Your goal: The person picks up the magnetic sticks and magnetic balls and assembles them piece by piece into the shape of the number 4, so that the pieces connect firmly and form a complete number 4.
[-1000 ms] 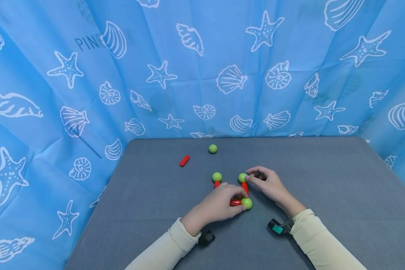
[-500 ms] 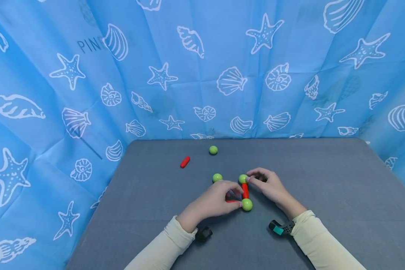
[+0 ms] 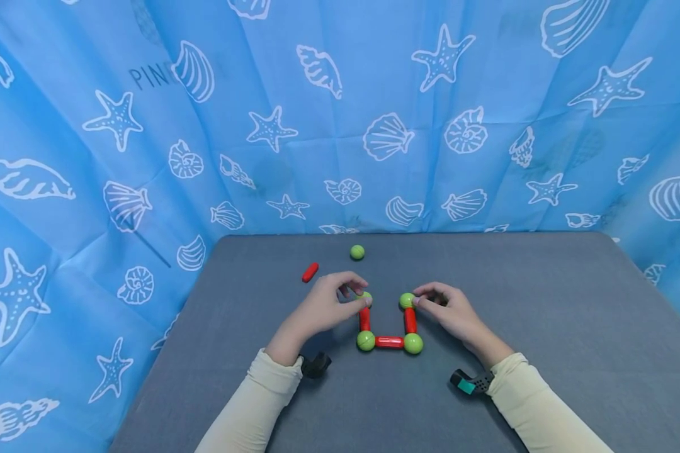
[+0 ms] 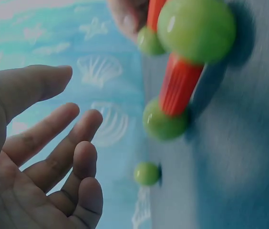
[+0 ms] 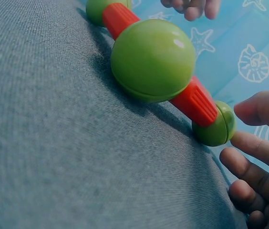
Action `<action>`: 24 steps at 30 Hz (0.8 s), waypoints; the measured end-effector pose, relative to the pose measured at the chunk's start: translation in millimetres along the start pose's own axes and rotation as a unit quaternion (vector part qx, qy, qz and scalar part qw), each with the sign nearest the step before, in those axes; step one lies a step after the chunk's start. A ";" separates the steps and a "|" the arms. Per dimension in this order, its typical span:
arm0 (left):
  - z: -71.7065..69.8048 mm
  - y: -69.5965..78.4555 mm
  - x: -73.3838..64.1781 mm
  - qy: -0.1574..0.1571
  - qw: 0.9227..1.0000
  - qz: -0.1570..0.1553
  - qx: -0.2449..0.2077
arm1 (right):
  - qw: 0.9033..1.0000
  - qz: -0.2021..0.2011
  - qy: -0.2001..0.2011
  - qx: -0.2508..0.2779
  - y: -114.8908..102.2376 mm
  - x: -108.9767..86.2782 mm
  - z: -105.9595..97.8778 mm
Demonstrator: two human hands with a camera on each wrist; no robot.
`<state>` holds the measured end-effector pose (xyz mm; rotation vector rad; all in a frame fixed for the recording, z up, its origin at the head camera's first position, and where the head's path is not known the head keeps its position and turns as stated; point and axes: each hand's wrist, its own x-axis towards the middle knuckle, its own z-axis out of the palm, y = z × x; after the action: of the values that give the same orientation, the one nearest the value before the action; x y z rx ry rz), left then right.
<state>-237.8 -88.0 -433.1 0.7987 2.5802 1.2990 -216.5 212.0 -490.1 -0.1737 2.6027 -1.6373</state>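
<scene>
On the grey table, red rods and glossy green balls join into a U with its opening at the far side. A red rod (image 3: pixel 389 342) forms its near side, between a green ball (image 3: pixel 366 341) and another green ball (image 3: pixel 413 343). My right hand (image 3: pixel 450 313) holds the far right green ball (image 5: pixel 214 125) between thumb and index fingertips, at its outer edge. My left hand (image 3: pixel 331 302) overlaps the far left green ball (image 3: pixel 365 298) in the head view. In the left wrist view, its fingers (image 4: pixel 87 125) are spread and loosely bent, apart from the pieces.
A loose red rod (image 3: pixel 310 272) lies beyond my left hand. Farther back sits a single green ball (image 3: pixel 357 252). A blue curtain (image 3: pixel 340 126) with white shells and starfish hangs behind the table's far edge.
My left hand has let go around the near right ball and moved left and away from me to the far left ball, uncovering the near rod. My right hand has stayed at its ball.
</scene>
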 end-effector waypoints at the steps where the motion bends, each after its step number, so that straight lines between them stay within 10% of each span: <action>1: -4.0 -2.3 -0.2 0.014 1.000 -0.004 -0.001 | 1.000 0.000 0.000 0.000 0.0 0.0 -0.1; 11: -36.4 -34.7 0.5 0.128 0.989 -0.066 0.007 | 1.000 -0.001 0.001 -0.005 1.4 0.3 0.9; 24: -47.8 -74.3 -2.8 0.185 0.975 -0.124 0.015 | 1.000 -0.004 0.003 -0.008 3.3 1.5 1.8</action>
<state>-281.6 -159.2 -461.9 0.2378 2.8682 1.4455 -218.0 211.6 -493.8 -0.1818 2.6227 -1.6227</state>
